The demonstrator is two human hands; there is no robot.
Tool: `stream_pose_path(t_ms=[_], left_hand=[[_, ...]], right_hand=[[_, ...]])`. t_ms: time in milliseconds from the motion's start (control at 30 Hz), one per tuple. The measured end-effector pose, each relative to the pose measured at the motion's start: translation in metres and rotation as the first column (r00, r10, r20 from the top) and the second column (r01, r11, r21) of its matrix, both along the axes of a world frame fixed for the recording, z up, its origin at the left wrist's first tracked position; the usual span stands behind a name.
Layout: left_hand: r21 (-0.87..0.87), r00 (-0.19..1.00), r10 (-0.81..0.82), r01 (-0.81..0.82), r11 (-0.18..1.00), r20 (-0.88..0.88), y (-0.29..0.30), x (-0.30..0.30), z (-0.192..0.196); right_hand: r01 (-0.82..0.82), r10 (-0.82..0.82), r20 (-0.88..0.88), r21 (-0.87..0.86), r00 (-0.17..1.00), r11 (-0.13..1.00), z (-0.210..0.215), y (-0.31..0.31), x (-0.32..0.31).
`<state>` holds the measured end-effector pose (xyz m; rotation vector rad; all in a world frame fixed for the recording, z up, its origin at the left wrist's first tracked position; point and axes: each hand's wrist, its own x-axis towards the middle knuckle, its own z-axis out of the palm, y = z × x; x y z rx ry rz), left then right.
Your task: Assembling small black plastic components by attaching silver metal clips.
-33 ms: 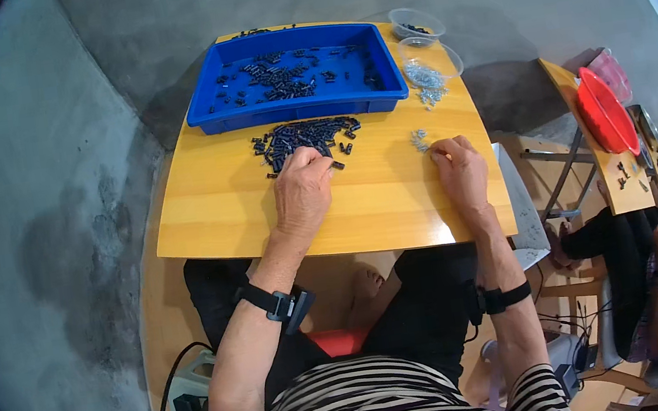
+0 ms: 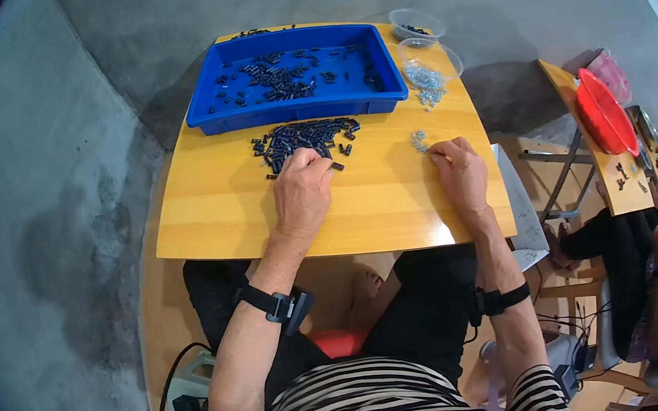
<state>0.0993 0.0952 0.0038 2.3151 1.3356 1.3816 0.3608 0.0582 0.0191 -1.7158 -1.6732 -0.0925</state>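
Note:
My left hand (image 2: 302,196) rests at the near edge of a pile of small black cylindrical parts (image 2: 311,134) on the yellow table. Its fingers are bent together in a pinch. One black part (image 2: 338,166) shows right at the thumb tip; I cannot tell whether it is gripped. Further right, my right hand (image 2: 462,174) is closed with thumb and forefinger pressed together, low over the tabletop. Whatever it pinches is too small to make out. Just beyond its fingertips lies a little cluster of small clear, pale pieces (image 2: 418,141).
A blue tray (image 2: 299,114) holding scattered black parts stands behind the pile. At the table's (image 2: 381,215) far right are two clear tubs, one (image 2: 456,61) tipped with pale pieces spilling out. To the right, another person sits by a second table with a red basin (image 2: 606,112).

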Motion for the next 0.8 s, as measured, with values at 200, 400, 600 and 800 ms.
stream_pose_path(t_ms=[200, 400, 600, 800], left_hand=[[-0.031, 0.999, 0.039, -0.040, 0.999, -0.035, -0.003, 0.001, 0.004], [-0.076, 0.999, 0.047, -0.049, 0.996, -0.022, -0.003, 0.002, 0.008], [-0.119, 0.998, 0.062, -0.060, 0.991, 0.012, -0.003, 0.001, 0.008], [-0.048, 0.999, 0.030, -0.031, 0.998, -0.024, -0.005, 0.003, 0.015]], right_hand=[[-0.041, 0.043, -0.031, 0.055, 0.999, 0.998, -0.003, -0.002, -0.004], [-0.162, 0.173, -0.147, 0.087, 0.974, 0.983, 0.005, -0.001, -0.009], [-0.261, 0.239, -0.304, -0.035, 0.922, 0.965, 0.002, 0.000, -0.033], [-0.389, 0.303, -0.443, -0.115, 0.844, 0.914, 0.006, 0.013, -0.056]])
